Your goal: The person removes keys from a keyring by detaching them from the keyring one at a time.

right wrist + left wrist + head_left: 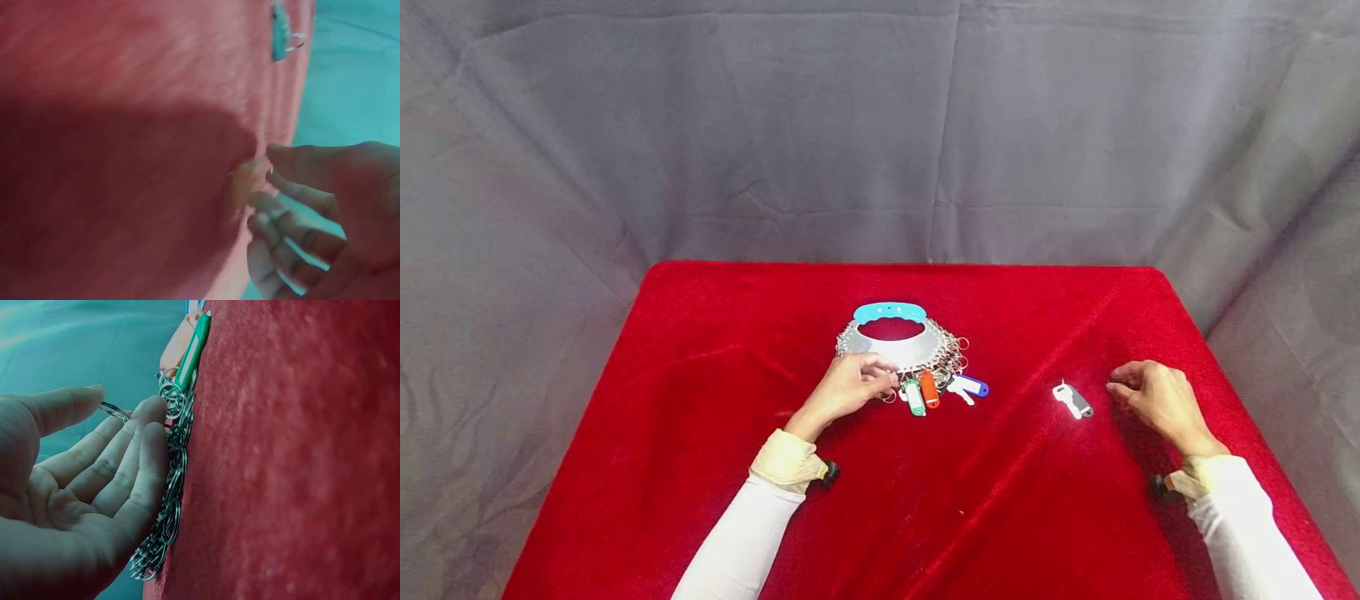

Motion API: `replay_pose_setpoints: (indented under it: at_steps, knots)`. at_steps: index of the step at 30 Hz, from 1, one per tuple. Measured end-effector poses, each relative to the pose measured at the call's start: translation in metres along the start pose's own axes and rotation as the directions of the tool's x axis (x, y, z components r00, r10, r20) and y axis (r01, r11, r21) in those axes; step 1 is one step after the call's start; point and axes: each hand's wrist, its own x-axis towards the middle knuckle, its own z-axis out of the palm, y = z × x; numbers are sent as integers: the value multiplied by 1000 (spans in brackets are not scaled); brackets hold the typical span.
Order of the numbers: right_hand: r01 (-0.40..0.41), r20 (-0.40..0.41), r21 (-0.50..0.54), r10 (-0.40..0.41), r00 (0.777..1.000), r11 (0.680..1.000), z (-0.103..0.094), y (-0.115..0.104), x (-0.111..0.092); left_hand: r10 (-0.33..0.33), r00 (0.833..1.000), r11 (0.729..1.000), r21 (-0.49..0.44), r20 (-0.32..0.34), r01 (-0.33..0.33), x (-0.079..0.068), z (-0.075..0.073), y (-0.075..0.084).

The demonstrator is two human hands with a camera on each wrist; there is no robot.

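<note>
In the head view, a pale ring-shaped key holder (901, 353) with a blue handle (889, 312) carries many metal rings along its edge. Green (914, 397), orange (929, 389) and blue (973, 385) key tags hang at its front. My left hand (855, 385) is at its near left side; the left wrist view shows thumb and forefinger pinching a metal ring (115, 410). To the right, my right hand (1159, 404) is low over the cloth. Its thumb and forefinger pinch a thin metal ring (271, 169), with a blurred orange piece (242, 185) beside the fingertips.
Between the hands, a silver key with a dark grey tag (1082, 403) lies on the cloth, left of my right hand. Red cloth (925, 492) covers the table, and a grey curtain (820, 142) hangs behind it and at both sides.
</note>
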Motion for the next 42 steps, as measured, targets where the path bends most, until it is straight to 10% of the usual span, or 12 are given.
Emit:
replay_pose_setpoints:
  at_steps: [12,28,42]
  knots:
    - [139,-70,22,-137,988,990,1,-82,25,-9,999,1000,-10,-32,8,0,0,1]
    - [308,136,125,-324,936,943,56,-202,45,-25,996,1000,-15,-90,24,1,-3,2]
    - [197,250,133,-225,942,971,106,-240,44,31,996,999,28,-85,-29,3,-3,4]
